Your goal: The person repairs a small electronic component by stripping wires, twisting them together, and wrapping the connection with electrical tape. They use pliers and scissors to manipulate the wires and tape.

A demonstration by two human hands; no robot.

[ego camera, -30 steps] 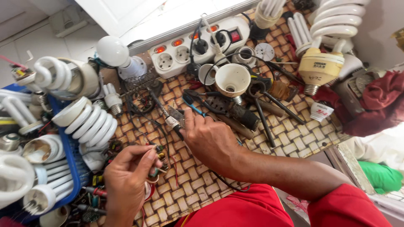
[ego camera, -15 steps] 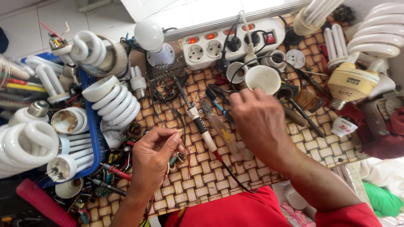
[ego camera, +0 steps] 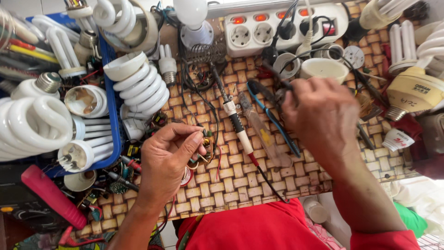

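Note:
My left hand (ego camera: 164, 162) pinches a small circuit board (ego camera: 204, 147) with wire leads between thumb and fingers, just above the woven mat (ego camera: 286, 180). My right hand (ego camera: 323, 115) hovers over the tools at the mat's middle right. Its curled fingertips rest at the dark head of the blue-handled pliers (ego camera: 274, 121); whether they grip it is hidden. A soldering iron (ego camera: 236, 122) lies diagonally between the two hands, with a clear-handled screwdriver (ego camera: 262, 135) beside it.
A blue tray (ego camera: 116, 139) at the left holds several spiral lamps (ego camera: 138, 88) and lamp bases. A white power strip (ego camera: 259, 28) with lit red switches lies along the back. A white cup (ego camera: 323, 69) and more lamps (ego camera: 416, 88) are at the right. A red handle (ego camera: 51, 194) lies at lower left.
The view has shifted, so everything sits further right in frame. My right hand has moved right over the pliers. My left hand still holds the small board.

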